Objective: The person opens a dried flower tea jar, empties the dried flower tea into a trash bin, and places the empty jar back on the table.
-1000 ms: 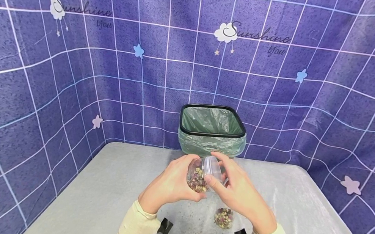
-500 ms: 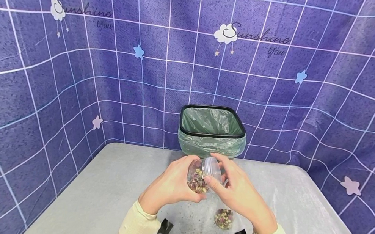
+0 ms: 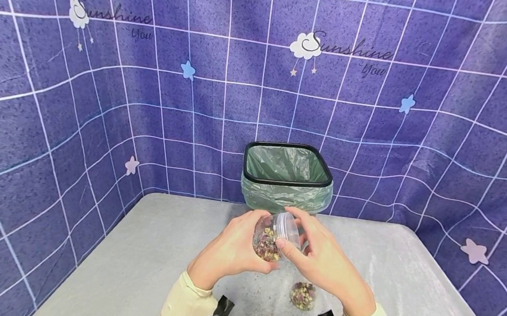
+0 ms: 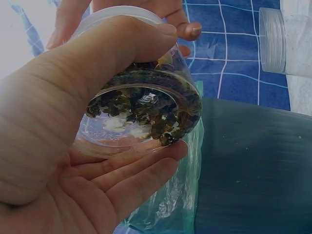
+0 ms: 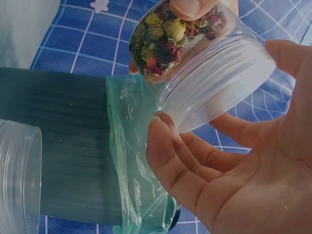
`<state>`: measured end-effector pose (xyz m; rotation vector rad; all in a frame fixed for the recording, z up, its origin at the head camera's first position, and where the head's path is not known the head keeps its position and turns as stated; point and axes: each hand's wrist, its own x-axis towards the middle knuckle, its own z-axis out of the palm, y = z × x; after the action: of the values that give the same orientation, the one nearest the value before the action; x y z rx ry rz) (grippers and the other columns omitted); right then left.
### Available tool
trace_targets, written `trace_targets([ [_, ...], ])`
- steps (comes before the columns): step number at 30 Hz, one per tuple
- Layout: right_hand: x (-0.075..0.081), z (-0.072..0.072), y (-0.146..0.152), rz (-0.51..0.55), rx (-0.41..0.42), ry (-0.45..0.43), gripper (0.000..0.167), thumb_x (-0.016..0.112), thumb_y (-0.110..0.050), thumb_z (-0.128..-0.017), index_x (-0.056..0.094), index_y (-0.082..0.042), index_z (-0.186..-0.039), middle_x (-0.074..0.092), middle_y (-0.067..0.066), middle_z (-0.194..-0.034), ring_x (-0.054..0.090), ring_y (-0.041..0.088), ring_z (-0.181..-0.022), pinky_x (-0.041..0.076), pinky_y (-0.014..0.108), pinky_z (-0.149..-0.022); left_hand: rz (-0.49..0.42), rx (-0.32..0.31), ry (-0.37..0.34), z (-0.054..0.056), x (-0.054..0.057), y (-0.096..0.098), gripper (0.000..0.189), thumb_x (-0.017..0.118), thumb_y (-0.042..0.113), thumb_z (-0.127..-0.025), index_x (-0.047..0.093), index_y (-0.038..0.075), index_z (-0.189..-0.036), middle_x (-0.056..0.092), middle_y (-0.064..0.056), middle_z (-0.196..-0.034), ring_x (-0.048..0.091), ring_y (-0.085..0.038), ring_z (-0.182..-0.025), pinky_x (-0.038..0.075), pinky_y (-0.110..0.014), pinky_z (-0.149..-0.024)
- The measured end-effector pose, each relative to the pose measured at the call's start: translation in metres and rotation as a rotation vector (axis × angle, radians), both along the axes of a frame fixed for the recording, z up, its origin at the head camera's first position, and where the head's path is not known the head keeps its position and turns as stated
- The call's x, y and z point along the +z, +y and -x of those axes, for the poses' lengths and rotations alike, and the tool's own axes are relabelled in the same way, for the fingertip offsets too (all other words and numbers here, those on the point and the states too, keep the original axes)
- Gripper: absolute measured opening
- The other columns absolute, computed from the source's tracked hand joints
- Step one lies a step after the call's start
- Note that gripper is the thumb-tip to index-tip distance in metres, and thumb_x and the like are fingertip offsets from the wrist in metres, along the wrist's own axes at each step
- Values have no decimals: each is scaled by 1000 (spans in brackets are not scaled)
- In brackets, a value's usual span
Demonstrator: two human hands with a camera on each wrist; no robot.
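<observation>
Both hands hold a clear jar [image 3: 266, 239] of dried flowers, tilted on its side above the table. My left hand [image 3: 237, 244] grips the jar's body, thumb on one side and fingers on the other. With thumb and fingers, my right hand [image 3: 324, 253] holds the clear screw lid [image 5: 224, 85] at its rim. The lid sits against the jar's mouth. Yellow and dark red dried blossoms [image 5: 163, 41] show through the wall in the right wrist view. Another clear container with dried flowers [image 3: 302, 295] stands on the table below my right hand.
At the table's back edge is a bin with a black rim [image 3: 285, 183] and a green plastic liner [image 3: 284, 194]. Small dark crumbs lie on the grey table [image 3: 261, 308] between the forearms. A purple grid-patterned curtain [image 3: 222, 98] surrounds the table's back and sides.
</observation>
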<state>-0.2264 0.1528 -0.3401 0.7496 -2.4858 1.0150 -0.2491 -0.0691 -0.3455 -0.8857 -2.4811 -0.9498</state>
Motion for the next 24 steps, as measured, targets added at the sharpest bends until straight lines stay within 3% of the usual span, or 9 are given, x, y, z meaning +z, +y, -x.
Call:
trace_targets([
  [15, 1, -3, 2, 6, 41, -19, 70, 71, -42, -97, 38, -28, -157, 63, 2, -129, 59, 12, -82, 54, 25, -62, 14, 2, -13, 1, -1, -1, 86, 97, 35, -59, 57, 11, -132, 67, 1, -117, 63, -13, -103, 55, -33, -90],
  [24, 1, -3, 3, -8, 59, -29, 70, 71, -42, -97, 36, -34, -157, 58, -2, -128, 58, 15, -90, 56, 27, -68, 14, 2, -3, 2, -2, -1, 85, 97, 35, -59, 58, 11, -131, 67, 1, -117, 63, -13, -104, 55, -33, -91],
])
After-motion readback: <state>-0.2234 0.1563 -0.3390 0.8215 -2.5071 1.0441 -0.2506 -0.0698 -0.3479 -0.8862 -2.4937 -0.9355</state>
